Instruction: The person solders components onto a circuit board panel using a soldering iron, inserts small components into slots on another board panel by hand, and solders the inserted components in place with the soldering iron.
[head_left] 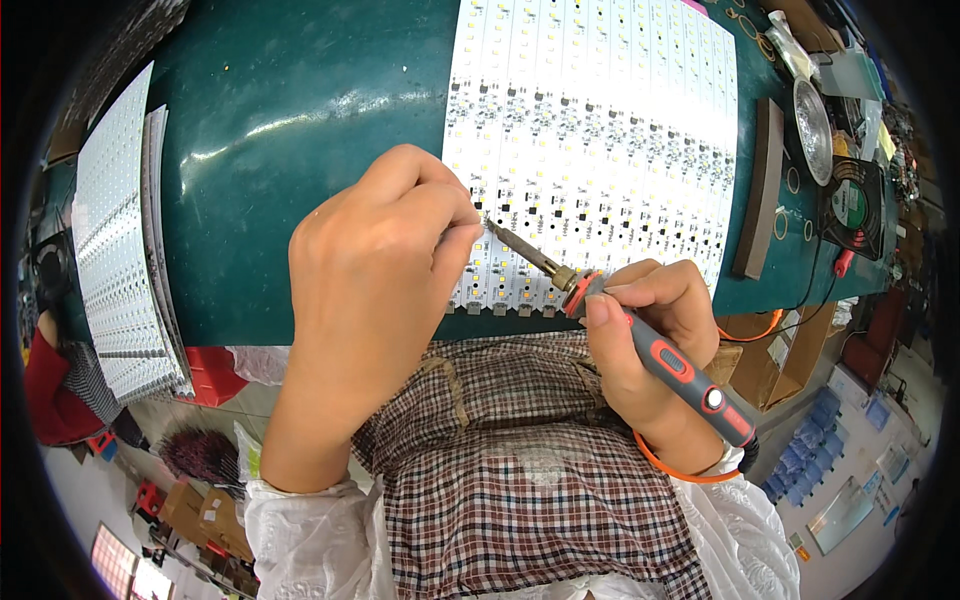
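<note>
My right hand [655, 345] grips a grey and red soldering iron [690, 378] by its handle. The iron points up and left, its tip meeting the lower left part of a white LED circuit board panel [600, 130]. That panel is made of several narrow strips with small yellow and black parts, and lies on the green table [300, 70]. Right beside the tip, my left hand [375, 240] is closed in a pinch over the panel's left edge. Whatever it pinches is hidden by the fingers.
At the left edge stands a stack of white LED panels [120, 250]. To the right lie a dark bar [760, 190], a metal dish [811, 118] and a small black fan [853, 210]. A cardboard box [800, 350] is below the table's right end. A person's red sleeve [48, 390] shows far left.
</note>
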